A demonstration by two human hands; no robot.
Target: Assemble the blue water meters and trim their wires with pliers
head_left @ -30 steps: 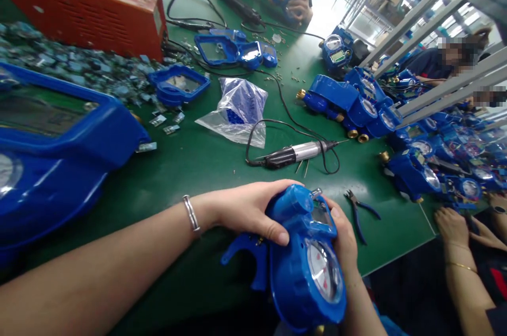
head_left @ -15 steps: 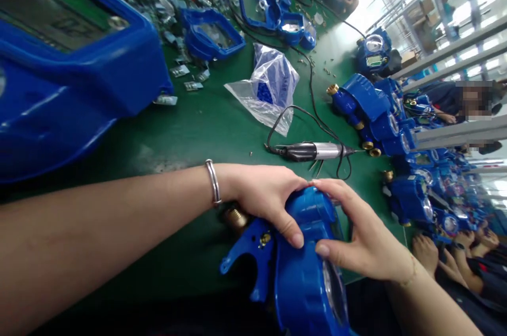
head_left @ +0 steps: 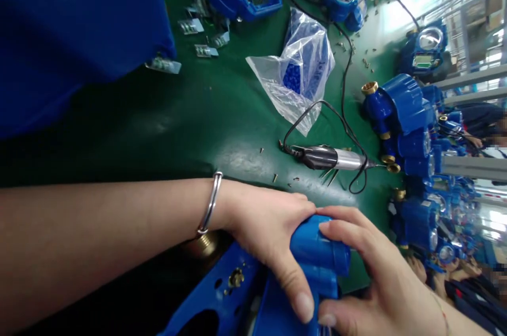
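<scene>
A blue water meter (head_left: 317,251) is at the bottom centre, cut off by the lower edge of the view. My left hand (head_left: 273,235) wraps over its far side, thumb pressed on the blue casing. From the right, my right hand (head_left: 368,257) grips the same casing with fingertips and thumb, close to the left hand's fingers. On the meter's left are a flat blue plate (head_left: 222,288) with a brass piece in it and, below my wrist, a threaded brass fitting (head_left: 208,244). Its display face is out of sight.
Beyond the hands lie an electric screwdriver (head_left: 340,158) with a black cord, loose screws (head_left: 275,178) and a plastic bag (head_left: 309,61) of small blue parts. Several blue meters (head_left: 412,106) line the right side. A large blue object (head_left: 87,24) fills the upper left. Other people sit farther right.
The view has shifted, so the bench things appear farther right. The meter sits lower and looks turned, its round window now out of sight. Both hands stay on it; my right fingers have shifted on the casing.
</scene>
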